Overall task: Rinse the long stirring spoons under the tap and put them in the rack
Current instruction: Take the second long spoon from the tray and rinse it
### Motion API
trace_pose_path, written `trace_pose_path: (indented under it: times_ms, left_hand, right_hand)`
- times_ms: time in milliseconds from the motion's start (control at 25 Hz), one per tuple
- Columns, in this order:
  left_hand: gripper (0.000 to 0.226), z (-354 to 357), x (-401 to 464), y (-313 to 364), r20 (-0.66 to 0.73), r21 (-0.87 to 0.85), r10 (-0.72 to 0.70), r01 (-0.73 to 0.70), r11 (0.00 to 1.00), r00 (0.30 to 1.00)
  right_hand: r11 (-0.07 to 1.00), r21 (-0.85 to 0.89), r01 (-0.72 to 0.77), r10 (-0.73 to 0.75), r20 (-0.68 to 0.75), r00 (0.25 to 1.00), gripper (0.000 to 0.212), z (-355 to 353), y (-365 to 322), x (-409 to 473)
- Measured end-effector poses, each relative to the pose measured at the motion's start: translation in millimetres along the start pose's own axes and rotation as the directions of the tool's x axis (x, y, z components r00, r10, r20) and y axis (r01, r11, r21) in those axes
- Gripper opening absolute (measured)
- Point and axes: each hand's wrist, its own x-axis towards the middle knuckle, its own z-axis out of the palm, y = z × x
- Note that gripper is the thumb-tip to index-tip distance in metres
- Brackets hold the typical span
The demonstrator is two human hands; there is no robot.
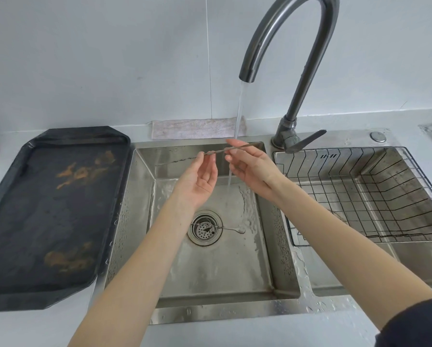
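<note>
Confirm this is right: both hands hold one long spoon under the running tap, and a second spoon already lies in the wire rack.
Not quite. The head view shows the second spoon lying on the sink floor by the drain, not in the wire rack. The rest holds: left hand and right hand hold one long spoon under the running tap.

No text, label, brand or number can be read anywhere; the orange marks on the black tray [59, 209] are not legible.

One thin metal spoon [220, 149] held level under the stream; another spoon [231, 229] lies by the drain.
</note>
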Motion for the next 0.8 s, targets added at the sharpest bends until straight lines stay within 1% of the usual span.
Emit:
trace_pose_path:
  times_ms: [160, 320, 480, 600, 680, 800]
  left_hand:
    - [0.015, -5.2, 2.9, -0.6, -0.055, -0.063, 0.025, -0.028, 0.998, 0.998]
    - [0.012, -7.3, 8.0, 0.6, -0.091, -0.071, 0.053, -0.059, 0.996, 0.994]
    - [0.012, -9.3, 11.4, 1.9, -0.097, -0.081, 0.048, -0.055, 0.995, 0.994]
    - [0.012, -12.2, 15.1, 3.2, -0.092, -0.066, 0.043, -0.049, 0.997, 0.995]
    - [0.012, -13.2, 17.5, 4.8, -0.092, -0.054, 0.043, -0.048, 0.997, 0.995]
    - [0.013, -13.1, 21.6, 9.0, -0.091, -0.034, 0.050, -0.053, 0.998, 0.995]
  right_hand:
    - [1.000, 0.024, 0.008, -0.009, 0.023, 1.000, 0.029, 2.4, -3.2, 1.0]
    - [0.995, 0.101, -0.006, 0.004, 0.014, 1.000, 0.022, 7.9, -7.4, 6.1]
    - [0.998, 0.067, -0.010, 0.012, -0.028, 1.000, 0.019, 14.5, -11.9, 16.6]
    - [0.998, 0.035, -0.052, 0.054, -0.064, 0.996, 0.015, 16.4, -14.5, 25.0]
    - [0.994, 0.048, -0.101, 0.104, -0.082, 0.991, 0.013, 16.9, -15.7, 31.3]
    - [0.978, 0.130, -0.161, 0.175, -0.103, 0.979, 0.022, 20.2, -15.6, 42.5]
